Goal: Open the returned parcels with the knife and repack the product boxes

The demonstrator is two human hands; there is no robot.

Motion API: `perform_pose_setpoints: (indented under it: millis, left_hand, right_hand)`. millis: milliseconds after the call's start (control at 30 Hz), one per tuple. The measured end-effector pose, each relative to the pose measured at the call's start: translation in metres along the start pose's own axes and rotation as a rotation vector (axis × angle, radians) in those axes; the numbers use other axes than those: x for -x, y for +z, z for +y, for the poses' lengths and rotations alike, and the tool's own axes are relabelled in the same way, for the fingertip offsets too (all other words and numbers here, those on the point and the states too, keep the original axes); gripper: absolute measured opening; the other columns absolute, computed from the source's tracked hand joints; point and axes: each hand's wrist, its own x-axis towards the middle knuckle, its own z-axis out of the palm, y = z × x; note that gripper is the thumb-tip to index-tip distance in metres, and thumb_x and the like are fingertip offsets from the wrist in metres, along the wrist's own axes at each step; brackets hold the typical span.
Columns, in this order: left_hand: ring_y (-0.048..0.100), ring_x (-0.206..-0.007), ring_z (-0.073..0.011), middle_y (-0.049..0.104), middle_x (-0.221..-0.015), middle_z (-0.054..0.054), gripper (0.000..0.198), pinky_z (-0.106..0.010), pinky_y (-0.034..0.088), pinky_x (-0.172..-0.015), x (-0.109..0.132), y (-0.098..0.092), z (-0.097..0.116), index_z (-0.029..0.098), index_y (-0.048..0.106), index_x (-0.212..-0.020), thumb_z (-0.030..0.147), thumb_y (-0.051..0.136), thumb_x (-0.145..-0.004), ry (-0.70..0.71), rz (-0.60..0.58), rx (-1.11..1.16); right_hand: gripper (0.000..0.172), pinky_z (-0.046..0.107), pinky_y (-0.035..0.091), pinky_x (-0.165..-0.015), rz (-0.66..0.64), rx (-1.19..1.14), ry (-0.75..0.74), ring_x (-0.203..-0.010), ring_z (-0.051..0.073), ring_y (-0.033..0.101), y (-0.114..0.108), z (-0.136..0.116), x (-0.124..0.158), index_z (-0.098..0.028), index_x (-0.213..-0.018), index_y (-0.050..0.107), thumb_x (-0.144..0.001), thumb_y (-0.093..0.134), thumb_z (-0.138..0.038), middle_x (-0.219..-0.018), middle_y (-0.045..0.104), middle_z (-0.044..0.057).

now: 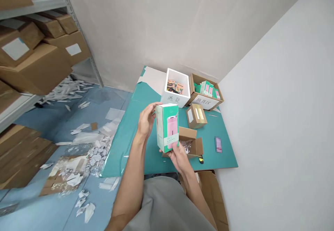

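I hold a tall white and green product box (167,127) with a pink item printed on its front, upright over the green mat (141,119). My left hand (146,119) grips its upper left edge, fingers curled round the top corner. My right hand (179,155) cups the box's bottom right corner from below. Just behind the box, an open brown carton (192,143) with a crinkled clear wrapper inside rests on the mat.
A white foam box (176,87) of small items and a labelled carton (206,93) of green boxes stand at the mat's far end, a small taped carton (196,116) before them. Paper scraps (86,144) litter the blue floor. Shelves of cartons (39,57) stand left; a white wall is right.
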Motion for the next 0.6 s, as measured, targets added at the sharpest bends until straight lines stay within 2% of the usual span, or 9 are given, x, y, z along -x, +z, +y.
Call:
perform_pose_setpoints:
  millis: [67, 133, 233, 367, 500, 600]
  left_hand:
    - [0.077, -0.094, -0.0251, 0.083, -0.103, -0.006, 0.037, -0.034, 0.060, -0.083, -0.002, -0.004, -0.005, 0.023, 0.083, -0.104, 0.056, 0.083, -0.086, -0.041, -0.017, 0.063]
    - [0.077, -0.094, -0.0247, 0.083, -0.106, -0.005, 0.038, -0.034, 0.061, -0.084, -0.002, -0.007, -0.011, 0.023, 0.079, -0.103, 0.053, 0.088, -0.081, -0.102, -0.019, 0.150]
    - [0.076, -0.088, -0.0221, 0.081, -0.104, -0.003, 0.051, -0.032, 0.062, -0.077, 0.002, -0.009, -0.019, 0.025, 0.072, -0.106, 0.057, 0.097, -0.076, -0.207, -0.031, 0.251]
    - [0.072, -0.071, -0.0178, 0.078, -0.092, 0.001, 0.065, -0.027, 0.055, -0.062, 0.010, -0.009, -0.027, 0.027, 0.068, -0.120, 0.064, 0.101, -0.076, -0.250, -0.018, 0.208]
    - [0.066, -0.059, -0.0148, 0.075, -0.085, 0.002, 0.067, -0.026, 0.049, -0.054, 0.010, -0.008, -0.032, 0.027, 0.067, -0.123, 0.065, 0.100, -0.078, -0.201, 0.025, 0.108]
    - [0.067, -0.062, -0.0142, 0.074, -0.085, 0.002, 0.064, -0.024, 0.049, -0.055, 0.006, -0.006, -0.037, 0.027, 0.068, -0.119, 0.064, 0.101, -0.077, -0.117, 0.075, 0.004]
  right_hand:
    - [0.060, 0.044, 0.073, -0.095, -0.011, -0.115, 0.066, -0.102, 0.025, 0.082, 0.007, 0.002, 0.003, -0.025, -0.124, 0.081, -0.093, 0.089, -0.075, -0.126, 0.086, 0.009]
    - [0.057, 0.044, 0.073, -0.096, -0.016, -0.184, 0.129, -0.101, 0.024, 0.081, 0.012, 0.002, 0.005, -0.025, -0.123, 0.082, -0.092, 0.091, -0.072, -0.126, 0.087, 0.008]
    - [0.052, 0.043, 0.073, -0.095, -0.016, -0.236, 0.184, -0.097, 0.024, 0.080, 0.016, -0.001, 0.007, -0.025, -0.119, 0.083, -0.093, 0.092, -0.069, -0.122, 0.088, 0.007]
    - [0.051, 0.047, 0.073, -0.098, 0.000, -0.237, 0.191, -0.111, 0.028, 0.080, 0.018, -0.003, 0.006, -0.027, -0.124, 0.083, -0.094, 0.092, -0.066, -0.133, 0.086, 0.009]
    - [0.054, 0.050, 0.069, -0.110, 0.080, -0.109, 0.093, -0.130, 0.031, 0.077, 0.014, 0.003, 0.003, -0.026, -0.132, 0.082, -0.096, 0.087, -0.066, -0.147, 0.080, 0.011]
    - [0.078, 0.051, 0.063, -0.119, 0.219, 0.050, -0.042, -0.154, 0.032, 0.065, 0.010, 0.012, 0.001, -0.031, -0.160, 0.066, -0.095, 0.087, -0.066, -0.175, 0.060, 0.012]
